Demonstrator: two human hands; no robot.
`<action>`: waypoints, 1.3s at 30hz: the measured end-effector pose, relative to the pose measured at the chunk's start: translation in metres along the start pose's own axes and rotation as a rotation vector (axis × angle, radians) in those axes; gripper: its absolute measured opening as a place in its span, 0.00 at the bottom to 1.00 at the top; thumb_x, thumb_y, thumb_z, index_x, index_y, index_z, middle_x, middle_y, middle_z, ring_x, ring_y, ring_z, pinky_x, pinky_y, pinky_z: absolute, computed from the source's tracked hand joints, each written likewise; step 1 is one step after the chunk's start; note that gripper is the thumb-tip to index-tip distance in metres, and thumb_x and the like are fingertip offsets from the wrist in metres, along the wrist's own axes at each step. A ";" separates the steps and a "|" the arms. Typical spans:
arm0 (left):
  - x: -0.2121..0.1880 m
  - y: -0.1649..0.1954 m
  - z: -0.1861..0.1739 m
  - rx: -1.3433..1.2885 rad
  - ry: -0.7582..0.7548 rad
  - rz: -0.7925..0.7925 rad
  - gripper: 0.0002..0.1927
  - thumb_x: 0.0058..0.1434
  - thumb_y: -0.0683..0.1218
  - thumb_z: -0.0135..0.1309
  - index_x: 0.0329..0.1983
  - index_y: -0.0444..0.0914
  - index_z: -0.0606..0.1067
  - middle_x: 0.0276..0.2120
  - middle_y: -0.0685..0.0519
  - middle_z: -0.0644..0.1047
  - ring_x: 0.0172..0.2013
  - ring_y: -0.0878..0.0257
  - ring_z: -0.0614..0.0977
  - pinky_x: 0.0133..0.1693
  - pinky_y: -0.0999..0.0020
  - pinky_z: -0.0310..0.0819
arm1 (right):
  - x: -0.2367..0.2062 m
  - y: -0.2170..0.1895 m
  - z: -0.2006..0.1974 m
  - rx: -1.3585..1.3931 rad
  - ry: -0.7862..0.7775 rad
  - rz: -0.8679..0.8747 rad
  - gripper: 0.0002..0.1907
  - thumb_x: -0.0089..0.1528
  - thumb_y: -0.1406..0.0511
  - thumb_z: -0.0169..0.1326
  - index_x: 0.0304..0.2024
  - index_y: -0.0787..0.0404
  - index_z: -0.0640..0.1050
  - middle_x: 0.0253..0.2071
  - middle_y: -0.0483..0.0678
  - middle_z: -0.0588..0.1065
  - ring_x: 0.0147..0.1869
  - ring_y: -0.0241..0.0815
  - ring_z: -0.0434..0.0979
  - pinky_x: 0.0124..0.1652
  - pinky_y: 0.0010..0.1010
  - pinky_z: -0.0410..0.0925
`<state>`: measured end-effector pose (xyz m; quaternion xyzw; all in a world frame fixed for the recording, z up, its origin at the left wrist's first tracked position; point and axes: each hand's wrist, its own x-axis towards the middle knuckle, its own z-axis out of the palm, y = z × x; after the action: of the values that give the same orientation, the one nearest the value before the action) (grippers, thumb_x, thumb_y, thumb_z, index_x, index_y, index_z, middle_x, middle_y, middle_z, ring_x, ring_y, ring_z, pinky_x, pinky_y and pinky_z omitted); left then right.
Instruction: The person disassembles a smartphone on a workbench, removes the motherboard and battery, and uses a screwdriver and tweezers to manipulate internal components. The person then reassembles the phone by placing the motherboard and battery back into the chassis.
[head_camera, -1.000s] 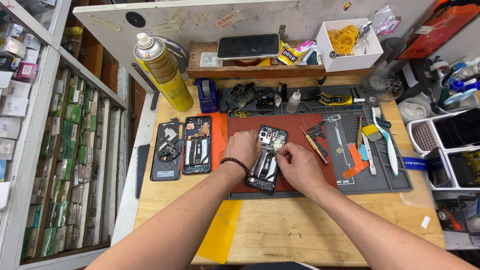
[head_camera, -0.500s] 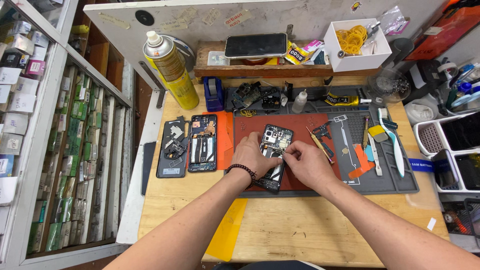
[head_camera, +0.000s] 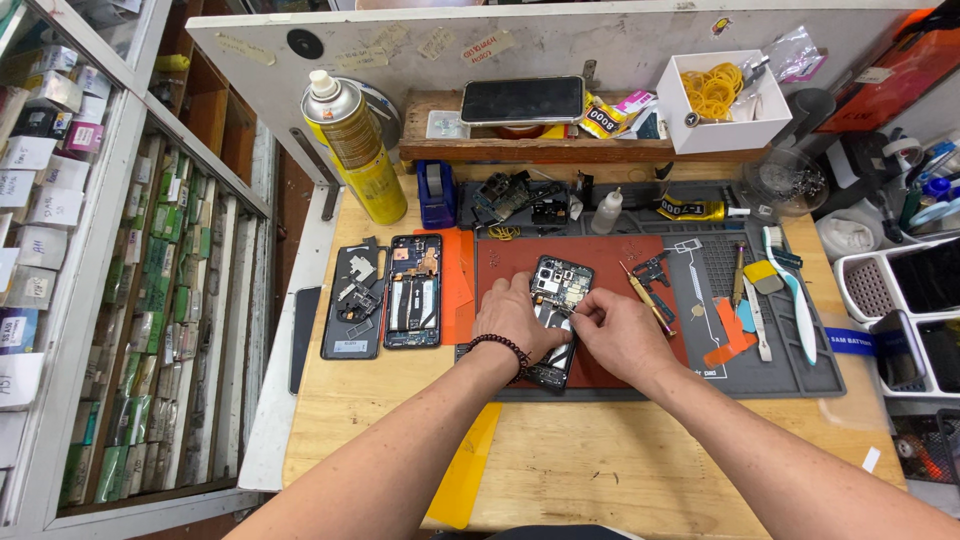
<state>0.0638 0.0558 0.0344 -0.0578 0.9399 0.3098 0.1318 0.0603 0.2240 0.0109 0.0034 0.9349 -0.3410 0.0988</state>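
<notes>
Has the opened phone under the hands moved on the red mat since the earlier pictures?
No. The opened phone keeps its place on the red mat, left of the brass tool; only the camera shifted.

- A phone repair workshop: a wooden bench (head_camera: 620, 470) carries a red work mat (head_camera: 600, 265).
- Opened phones (head_camera: 385, 295) lie beside small tools (head_camera: 760, 300).
- Labelled parts fill shelves (head_camera: 120, 300) alongside.

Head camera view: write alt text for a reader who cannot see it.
Two bare hands work on an opened phone lying on a red repair mat: the left hand rests on its lower part while the right hand pinches at its middle. Two more opened phone bodies lie to the left on the wooden bench, near a yellow spray can.
</notes>
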 end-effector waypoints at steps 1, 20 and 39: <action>0.000 0.000 0.000 -0.001 0.002 0.006 0.51 0.41 0.58 0.74 0.66 0.40 0.65 0.56 0.43 0.71 0.61 0.46 0.71 0.60 0.55 0.68 | 0.000 0.000 0.000 0.008 0.011 -0.017 0.09 0.60 0.62 0.59 0.37 0.60 0.82 0.31 0.48 0.83 0.33 0.41 0.83 0.38 0.34 0.74; -0.001 0.004 -0.006 -0.002 -0.067 -0.031 0.51 0.42 0.56 0.75 0.69 0.43 0.63 0.58 0.45 0.69 0.63 0.47 0.69 0.62 0.55 0.67 | -0.008 -0.003 0.000 -0.003 0.060 -0.111 0.09 0.61 0.62 0.58 0.38 0.63 0.79 0.35 0.49 0.81 0.37 0.47 0.82 0.40 0.38 0.73; 0.004 0.008 -0.010 0.089 -0.164 -0.052 0.55 0.42 0.56 0.76 0.71 0.43 0.60 0.60 0.45 0.69 0.64 0.48 0.70 0.62 0.56 0.68 | -0.013 -0.009 0.001 -0.055 0.062 -0.143 0.09 0.63 0.62 0.56 0.39 0.62 0.76 0.38 0.51 0.79 0.42 0.50 0.81 0.43 0.42 0.72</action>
<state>0.0568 0.0563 0.0453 -0.0508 0.9368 0.2680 0.2189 0.0725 0.2170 0.0184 -0.0555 0.9444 -0.3210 0.0454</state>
